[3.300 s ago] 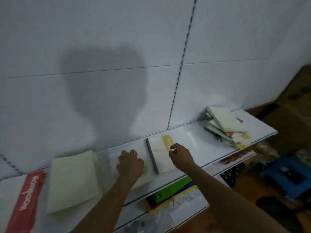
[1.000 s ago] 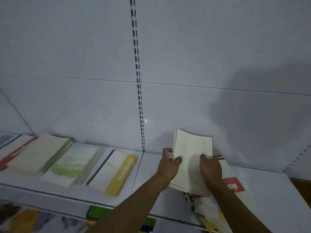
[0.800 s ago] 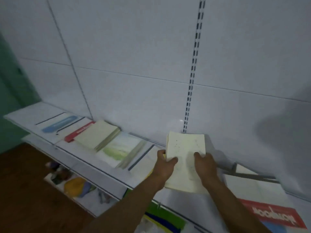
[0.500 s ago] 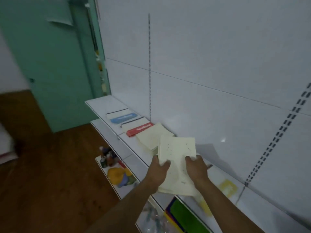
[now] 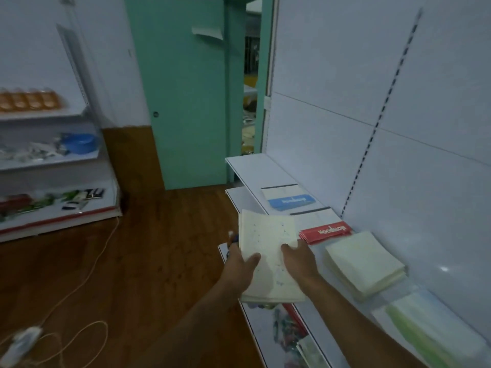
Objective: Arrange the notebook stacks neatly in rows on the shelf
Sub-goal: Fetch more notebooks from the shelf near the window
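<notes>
- Both arms reach forward: the left hand (image 5: 240,264) and right hand (image 5: 299,260) grip a cream notebook stack (image 5: 268,251) by its sides, thumbs on top, held over the shelf's (image 5: 268,173) front edge.
- On the white shelf lie a blue-banded notebook (image 5: 288,198), a red-banded one (image 5: 325,229) and a cream pile (image 5: 365,264).
- Beyond are a teal door (image 5: 186,102) and wooden floor (image 5: 148,248).

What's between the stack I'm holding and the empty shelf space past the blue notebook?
Nothing visible stands in the way. The cream stack is held in both hands, left hand and right hand, off the shelf's front edge. The bare shelf beyond the blue notebook lies ahead, with only air between.
</notes>
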### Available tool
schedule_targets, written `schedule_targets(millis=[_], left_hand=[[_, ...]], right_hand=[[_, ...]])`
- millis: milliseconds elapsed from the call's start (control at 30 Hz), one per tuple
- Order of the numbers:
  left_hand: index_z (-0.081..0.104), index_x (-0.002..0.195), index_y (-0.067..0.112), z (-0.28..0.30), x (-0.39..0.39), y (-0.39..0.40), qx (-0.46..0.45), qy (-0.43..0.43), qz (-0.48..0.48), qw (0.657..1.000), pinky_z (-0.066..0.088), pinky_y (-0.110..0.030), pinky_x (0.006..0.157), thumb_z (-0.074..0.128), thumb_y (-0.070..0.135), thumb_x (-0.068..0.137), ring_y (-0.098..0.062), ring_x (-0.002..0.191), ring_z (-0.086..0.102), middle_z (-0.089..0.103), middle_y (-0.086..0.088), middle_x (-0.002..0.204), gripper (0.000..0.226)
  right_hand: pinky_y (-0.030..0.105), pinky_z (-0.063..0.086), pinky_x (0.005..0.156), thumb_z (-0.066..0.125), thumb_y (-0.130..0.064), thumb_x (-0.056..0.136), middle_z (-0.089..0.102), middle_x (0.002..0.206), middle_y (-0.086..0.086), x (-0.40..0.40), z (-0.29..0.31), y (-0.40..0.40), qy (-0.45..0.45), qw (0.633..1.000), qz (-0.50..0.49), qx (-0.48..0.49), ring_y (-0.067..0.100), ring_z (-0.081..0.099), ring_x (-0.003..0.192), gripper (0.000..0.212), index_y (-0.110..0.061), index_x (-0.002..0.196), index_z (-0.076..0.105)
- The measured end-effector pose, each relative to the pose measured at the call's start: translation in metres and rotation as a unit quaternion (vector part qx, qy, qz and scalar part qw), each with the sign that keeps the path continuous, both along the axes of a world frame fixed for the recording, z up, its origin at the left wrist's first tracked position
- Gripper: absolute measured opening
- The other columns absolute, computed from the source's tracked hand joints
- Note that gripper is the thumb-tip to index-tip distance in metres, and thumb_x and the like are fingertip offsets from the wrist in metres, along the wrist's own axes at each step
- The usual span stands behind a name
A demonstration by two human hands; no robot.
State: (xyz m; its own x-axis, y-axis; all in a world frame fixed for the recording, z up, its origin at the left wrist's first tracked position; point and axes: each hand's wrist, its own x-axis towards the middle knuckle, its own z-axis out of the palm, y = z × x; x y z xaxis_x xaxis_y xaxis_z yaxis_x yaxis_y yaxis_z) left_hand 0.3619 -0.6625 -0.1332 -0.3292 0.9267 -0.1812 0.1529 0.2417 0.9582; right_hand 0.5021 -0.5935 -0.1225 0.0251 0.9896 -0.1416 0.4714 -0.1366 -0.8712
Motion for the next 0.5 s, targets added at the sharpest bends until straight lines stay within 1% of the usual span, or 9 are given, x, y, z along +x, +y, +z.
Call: schedule_targets(millis=[67,133,167,233,300,367,433,467,500], left_hand=[[0.024,0.138,0.024,-0.004,-0.015,0.015,-0.001,-0.006,0.011,1.0,0.054,-0.035,0.086,0.057,0.034,0.093,-0.016,0.101,0.057,0.049,0.005,0.119,0.057],[0.022,0.141,0.025,-0.009,-0.027,0.032,0.003,-0.023,0.015,1.0,0.054,-0.025,0.076,0.056,0.035,0.094,-0.014,0.098,0.058,0.049,0.008,0.118,0.059],[0.023,0.14,0.026,-0.011,-0.031,0.042,0.004,-0.029,0.015,0.999,0.055,-0.025,0.076,0.055,0.036,0.094,-0.013,0.098,0.058,0.05,0.008,0.118,0.057],[0.027,0.134,0.029,-0.018,-0.038,0.063,-0.005,-0.034,0.015,0.999,0.056,-0.037,0.086,0.053,0.038,0.094,-0.015,0.1,0.058,0.052,0.005,0.121,0.048],[0.029,0.131,0.028,-0.022,-0.043,0.089,-0.024,-0.028,0.016,0.999,0.054,-0.043,0.092,0.052,0.038,0.095,-0.014,0.098,0.058,0.053,0.002,0.123,0.044],[0.027,0.135,0.023,-0.02,-0.044,0.122,-0.034,-0.008,0.006,0.999,0.054,-0.041,0.091,0.051,0.038,0.095,-0.013,0.097,0.058,0.053,0.0,0.125,0.049],[0.028,0.138,0.016,-0.016,-0.039,0.158,-0.035,0.021,-0.01,0.999,0.053,-0.038,0.089,0.05,0.036,0.096,-0.017,0.102,0.056,0.05,-0.003,0.126,0.051],[0.032,0.134,0.015,-0.015,-0.033,0.175,-0.034,0.037,-0.019,0.999,0.053,-0.036,0.086,0.051,0.036,0.096,-0.017,0.101,0.055,0.051,-0.004,0.125,0.047],[0.036,0.129,0.015,-0.014,-0.026,0.192,-0.028,0.051,-0.027,0.998,0.053,-0.031,0.078,0.051,0.035,0.096,-0.013,0.094,0.055,0.053,-0.004,0.119,0.042]], right_hand=[[0.026,0.039,0.062,0.052,-0.029,0.088,0.06,0.097,0.001,-0.018,-0.007,0.02,-0.011,1.0,0.012,0.003,0.011,0.054,0.076,0.035,-0.011,0.119,0.05],[0.027,0.042,0.063,0.052,-0.03,0.088,0.061,0.099,0.003,-0.032,-0.014,0.043,-0.022,1.0,0.022,-0.001,0.014,0.057,0.08,0.036,-0.012,0.118,0.049],[0.027,0.043,0.064,0.052,-0.031,0.088,0.06,0.098,0.003,-0.038,-0.018,0.054,-0.025,0.999,0.024,-0.003,0.016,0.057,0.081,0.037,-0.011,0.119,0.048],[0.025,0.039,0.059,0.052,-0.033,0.088,0.056,0.093,0.0,-0.048,-0.025,0.079,-0.027,0.999,0.025,-0.008,0.013,0.054,0.077,0.04,-0.012,0.122,0.046],[0.024,0.036,0.055,0.053,-0.032,0.088,0.054,0.091,-0.003,-0.053,-0.028,0.104,-0.018,1.0,0.02,-0.01,0.01,0.052,0.074,0.041,-0.012,0.123,0.045],[0.024,0.037,0.058,0.054,-0.031,0.087,0.054,0.093,-0.003,-0.049,-0.03,0.129,-0.005,1.0,0.003,-0.011,0.011,0.053,0.075,0.043,-0.012,0.125,0.044],[0.027,0.04,0.065,0.054,-0.03,0.086,0.057,0.098,-0.001,-0.039,-0.028,0.154,0.008,1.0,-0.021,-0.02,0.016,0.054,0.081,0.044,-0.011,0.125,0.045],[0.028,0.041,0.068,0.054,-0.031,0.086,0.058,0.101,0.001,-0.032,-0.026,0.165,0.018,0.999,-0.034,-0.025,0.018,0.055,0.084,0.045,-0.011,0.125,0.045],[0.03,0.043,0.07,0.053,-0.031,0.086,0.059,0.103,0.001,-0.022,-0.025,0.176,0.025,0.998,-0.049,-0.028,0.019,0.055,0.086,0.045,-0.011,0.125,0.045]])
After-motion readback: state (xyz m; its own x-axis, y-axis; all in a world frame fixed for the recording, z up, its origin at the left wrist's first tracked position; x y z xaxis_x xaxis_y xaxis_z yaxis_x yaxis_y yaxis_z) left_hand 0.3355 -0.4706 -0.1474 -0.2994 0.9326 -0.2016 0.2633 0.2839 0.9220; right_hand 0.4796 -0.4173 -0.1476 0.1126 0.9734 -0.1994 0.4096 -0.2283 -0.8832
